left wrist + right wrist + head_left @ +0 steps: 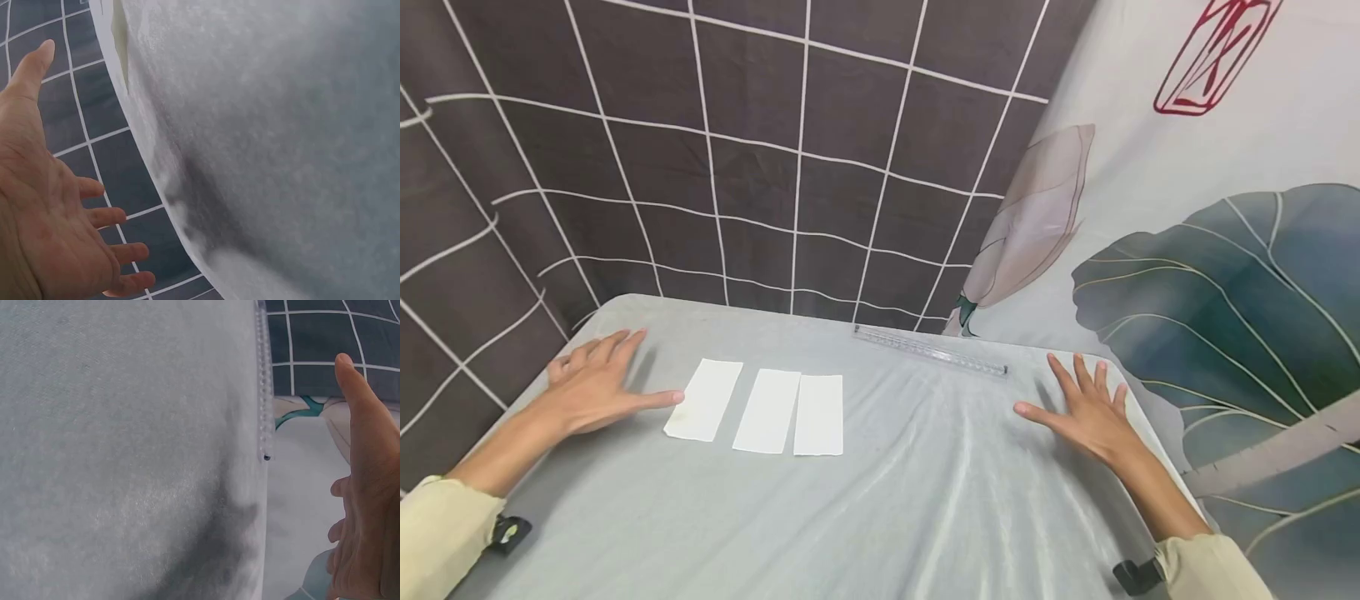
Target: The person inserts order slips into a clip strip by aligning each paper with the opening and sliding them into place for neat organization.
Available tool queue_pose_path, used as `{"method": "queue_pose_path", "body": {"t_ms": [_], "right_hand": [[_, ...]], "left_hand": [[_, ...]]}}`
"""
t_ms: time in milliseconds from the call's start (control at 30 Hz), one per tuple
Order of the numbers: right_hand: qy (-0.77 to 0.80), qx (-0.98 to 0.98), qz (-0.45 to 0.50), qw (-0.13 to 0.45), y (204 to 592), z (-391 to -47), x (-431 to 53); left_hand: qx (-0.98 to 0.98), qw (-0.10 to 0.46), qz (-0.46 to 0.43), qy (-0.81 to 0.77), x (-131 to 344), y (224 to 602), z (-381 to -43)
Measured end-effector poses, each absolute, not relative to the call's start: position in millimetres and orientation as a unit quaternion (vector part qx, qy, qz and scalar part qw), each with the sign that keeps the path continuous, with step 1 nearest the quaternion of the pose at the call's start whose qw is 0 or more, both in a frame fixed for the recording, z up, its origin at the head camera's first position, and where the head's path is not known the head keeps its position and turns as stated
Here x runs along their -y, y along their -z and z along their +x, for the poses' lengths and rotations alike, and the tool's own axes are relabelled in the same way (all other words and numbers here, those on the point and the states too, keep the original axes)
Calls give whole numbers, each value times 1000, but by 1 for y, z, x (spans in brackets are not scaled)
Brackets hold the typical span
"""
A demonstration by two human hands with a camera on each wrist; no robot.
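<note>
Three white paper strips [819,415] lie side by side on the left half of a cloth-covered table. My left hand [597,387] is spread flat beside the leftmost strip [706,400]; its thumb tip overlaps that strip's edge in the head view, and I cannot tell whether it touches. In the left wrist view the left hand [53,206] has its fingers apart and holds nothing. A clear, thin tube [931,350] with dark ends lies near the far edge. My right hand [1090,417], fingers spread, is empty to the right of the tube's near end.
A pale grey cloth [880,517] covers the table, with creases toward the front. Behind hangs a dark curtain with a white grid [760,183]. At the right is a white curtain with leaf prints [1240,308]. Dark bands [511,533] sit at both wrists.
</note>
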State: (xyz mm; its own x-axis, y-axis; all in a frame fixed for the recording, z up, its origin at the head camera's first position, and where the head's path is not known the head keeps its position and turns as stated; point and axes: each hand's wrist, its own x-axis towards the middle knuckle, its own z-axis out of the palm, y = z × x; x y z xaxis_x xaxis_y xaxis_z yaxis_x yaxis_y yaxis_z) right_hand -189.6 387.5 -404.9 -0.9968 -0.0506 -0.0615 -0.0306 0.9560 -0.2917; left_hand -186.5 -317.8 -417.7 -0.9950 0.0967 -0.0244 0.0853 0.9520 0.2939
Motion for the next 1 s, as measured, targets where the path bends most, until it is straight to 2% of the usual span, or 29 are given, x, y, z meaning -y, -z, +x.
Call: {"method": "queue_pose_path", "body": {"t_ms": [1000], "right_hand": [[139, -989, -32, 36, 409, -205, -376]], "left_hand": [[-986, 28, 29, -161, 321, 424, -179]]}}
